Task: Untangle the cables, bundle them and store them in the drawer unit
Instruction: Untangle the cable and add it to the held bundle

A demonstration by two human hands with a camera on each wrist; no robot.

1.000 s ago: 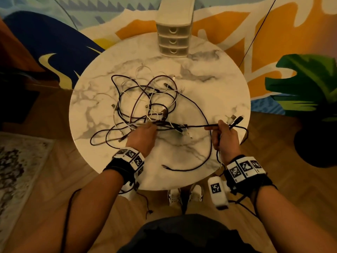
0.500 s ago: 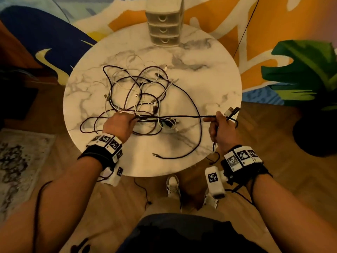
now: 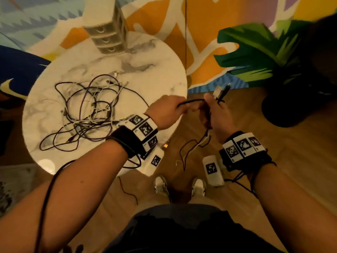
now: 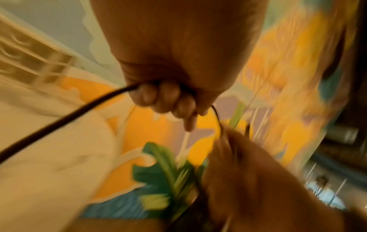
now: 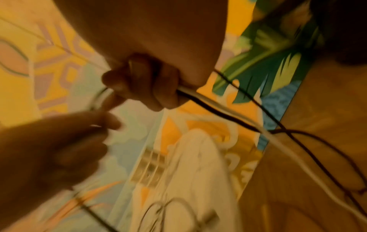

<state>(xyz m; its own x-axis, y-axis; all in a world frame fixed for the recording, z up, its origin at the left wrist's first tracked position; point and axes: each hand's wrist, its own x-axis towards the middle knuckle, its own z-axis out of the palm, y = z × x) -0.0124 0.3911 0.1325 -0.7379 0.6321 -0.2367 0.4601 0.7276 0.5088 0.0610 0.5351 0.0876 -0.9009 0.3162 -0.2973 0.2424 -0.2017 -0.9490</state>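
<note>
While both hands work off the right edge of the round marble counter (image 3: 156, 57), the left hand (image 3: 164, 114) closes its curled fingers (image 4: 158, 97) round a thin black cable (image 3: 191, 102), which runs the short way across to the right hand (image 3: 217, 114); the right hand grips a black and a white cable together in its fist, their plug ends (image 3: 221, 90) standing up above the thumb, one white and one black; below that fist the loose lengths hang (image 3: 193, 148) towards the wooden floor (image 3: 291, 161), thin, dark and pale, in slack bends; the remaining cables (image 3: 87, 114) lie in a tangled heap on the left half of the counter, a mix of black, purplish and white strands looped over one another, with small connectors showing at a few ends; the drawer unit (image 3: 107, 31), pale and with three drawers, all pushed in, stands at the far edge of the counter, well apart from the heap; a large green-leaved plant (image 3: 259, 52) in a dark pot stands on the floor to the right; both wrist views are blurred, yet each shows fingers wrapped round cable.
</note>
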